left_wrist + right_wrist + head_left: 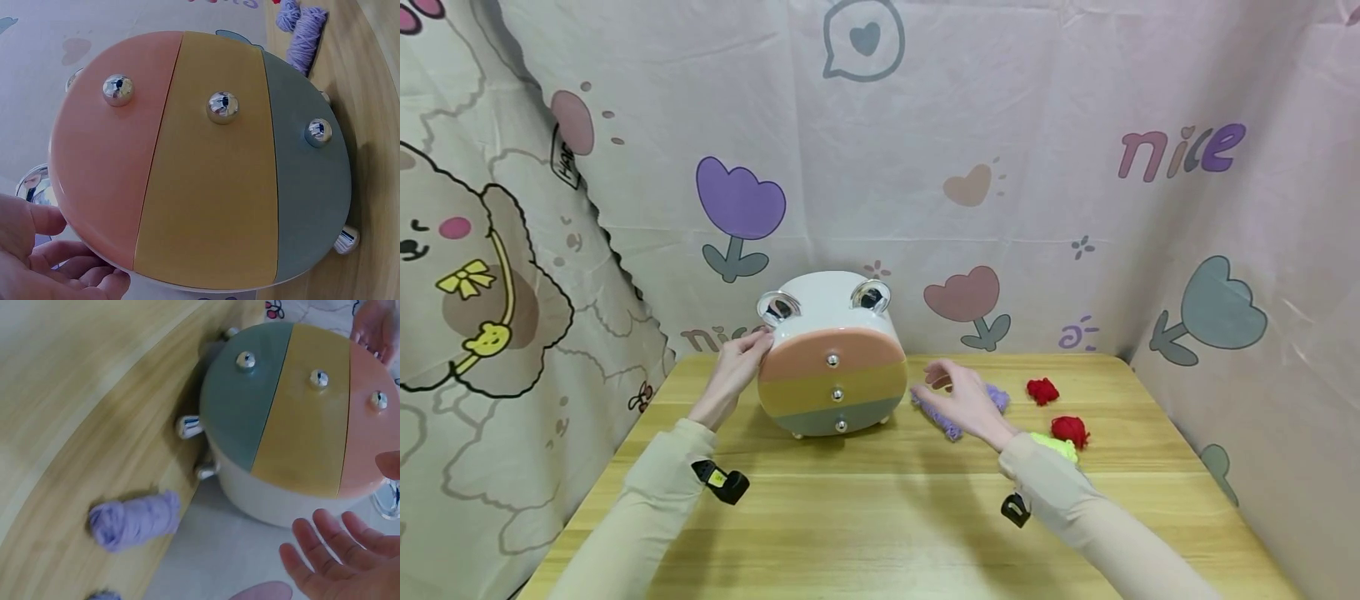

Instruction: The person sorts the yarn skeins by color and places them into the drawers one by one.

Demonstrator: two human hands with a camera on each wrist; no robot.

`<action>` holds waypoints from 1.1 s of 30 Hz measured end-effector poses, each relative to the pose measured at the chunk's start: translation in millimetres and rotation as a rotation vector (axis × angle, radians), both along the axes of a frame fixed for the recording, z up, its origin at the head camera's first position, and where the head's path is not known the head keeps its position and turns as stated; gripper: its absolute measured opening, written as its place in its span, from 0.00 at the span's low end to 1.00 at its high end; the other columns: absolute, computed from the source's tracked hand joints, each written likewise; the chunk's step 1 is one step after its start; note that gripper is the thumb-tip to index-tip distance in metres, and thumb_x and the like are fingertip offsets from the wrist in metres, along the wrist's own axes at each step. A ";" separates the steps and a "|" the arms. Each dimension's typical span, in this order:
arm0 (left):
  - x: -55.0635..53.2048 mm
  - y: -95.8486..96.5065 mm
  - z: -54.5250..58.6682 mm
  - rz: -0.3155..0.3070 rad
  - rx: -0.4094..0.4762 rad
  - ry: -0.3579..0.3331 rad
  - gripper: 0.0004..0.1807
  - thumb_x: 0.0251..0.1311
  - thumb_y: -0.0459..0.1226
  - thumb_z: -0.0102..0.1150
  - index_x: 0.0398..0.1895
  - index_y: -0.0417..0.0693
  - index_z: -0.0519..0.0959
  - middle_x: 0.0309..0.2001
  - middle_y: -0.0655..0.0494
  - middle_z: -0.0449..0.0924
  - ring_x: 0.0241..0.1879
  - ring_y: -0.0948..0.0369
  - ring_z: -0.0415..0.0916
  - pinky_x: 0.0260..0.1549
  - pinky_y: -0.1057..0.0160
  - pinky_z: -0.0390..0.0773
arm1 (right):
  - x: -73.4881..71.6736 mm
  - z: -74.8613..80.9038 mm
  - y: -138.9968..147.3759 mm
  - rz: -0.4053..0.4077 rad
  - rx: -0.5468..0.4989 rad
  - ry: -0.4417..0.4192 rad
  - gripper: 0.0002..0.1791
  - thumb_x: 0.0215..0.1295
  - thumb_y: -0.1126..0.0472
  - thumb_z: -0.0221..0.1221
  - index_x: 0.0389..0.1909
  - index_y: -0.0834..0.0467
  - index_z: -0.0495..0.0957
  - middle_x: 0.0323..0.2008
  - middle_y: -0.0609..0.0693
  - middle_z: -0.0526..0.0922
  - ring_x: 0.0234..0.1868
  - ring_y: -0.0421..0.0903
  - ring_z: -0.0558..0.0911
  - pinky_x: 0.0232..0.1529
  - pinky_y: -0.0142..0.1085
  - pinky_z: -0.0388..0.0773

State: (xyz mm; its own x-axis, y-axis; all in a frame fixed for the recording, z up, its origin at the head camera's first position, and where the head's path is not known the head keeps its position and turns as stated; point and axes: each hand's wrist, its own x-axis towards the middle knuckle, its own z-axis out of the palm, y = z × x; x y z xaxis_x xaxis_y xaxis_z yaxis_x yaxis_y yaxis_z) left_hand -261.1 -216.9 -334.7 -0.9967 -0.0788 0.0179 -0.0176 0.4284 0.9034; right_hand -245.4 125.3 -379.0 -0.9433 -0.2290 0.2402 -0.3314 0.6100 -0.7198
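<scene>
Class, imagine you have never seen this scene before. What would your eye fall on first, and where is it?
First, the shiny rounded box, striped coral, mustard and grey-green, standing left of centre towards the back of the wooden table. Next, the left hand at its left side and the right hand beyond its right. Then the vivid red bundles on the table's right.

Drawer box [833, 377] on table [865, 525], cloth [865, 183] behind; yarn bundles [1070, 430] right, one seemingly under sleeve [1097, 521].

The word "nice" [1180, 155] twice on the cloth backdrop [1037, 92], once partly hidden
</scene>
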 end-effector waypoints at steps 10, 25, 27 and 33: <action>0.2 -2.3 0.0 0.003 0.042 0.004 0.31 0.77 0.45 0.44 0.75 0.36 0.59 0.79 0.42 0.54 0.80 0.47 0.48 0.79 0.50 0.55 | -8.5 7.8 -41.8 0.048 -0.184 -0.003 0.20 0.60 0.56 0.70 0.48 0.62 0.80 0.38 0.54 0.89 0.39 0.46 0.88 0.44 0.36 0.86; -0.2 -0.2 0.1 0.017 0.057 -0.014 0.31 0.77 0.45 0.45 0.75 0.37 0.59 0.79 0.42 0.53 0.80 0.46 0.47 0.79 0.50 0.54 | -15.8 -0.9 -100.5 0.037 -0.365 0.075 0.15 0.55 0.61 0.73 0.38 0.65 0.82 0.33 0.60 0.89 0.32 0.51 0.89 0.34 0.30 0.86; 0.0 -0.1 -0.7 0.018 0.060 -0.015 0.31 0.77 0.45 0.46 0.75 0.37 0.60 0.79 0.42 0.54 0.80 0.47 0.47 0.79 0.50 0.55 | -16.5 -2.5 -105.6 0.029 -0.389 0.092 0.14 0.55 0.61 0.73 0.37 0.65 0.82 0.32 0.60 0.89 0.31 0.50 0.89 0.33 0.29 0.86; -0.1 -1.0 -1.7 0.023 0.059 -0.007 0.31 0.77 0.46 0.46 0.75 0.37 0.61 0.78 0.42 0.55 0.80 0.47 0.48 0.79 0.50 0.55 | -18.0 -4.2 -118.5 -0.002 -0.433 0.149 0.13 0.54 0.59 0.74 0.35 0.63 0.83 0.30 0.58 0.89 0.28 0.47 0.88 0.30 0.26 0.84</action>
State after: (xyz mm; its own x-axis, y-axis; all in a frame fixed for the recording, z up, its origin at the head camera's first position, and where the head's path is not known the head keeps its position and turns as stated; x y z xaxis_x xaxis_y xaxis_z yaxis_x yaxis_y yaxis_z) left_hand -261.2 -217.9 -336.4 -0.9948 -0.1019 0.0052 -0.0335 0.3741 0.9268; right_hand -263.3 6.8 -383.2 -0.8915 -0.0759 0.4466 -0.4499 0.2646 -0.8530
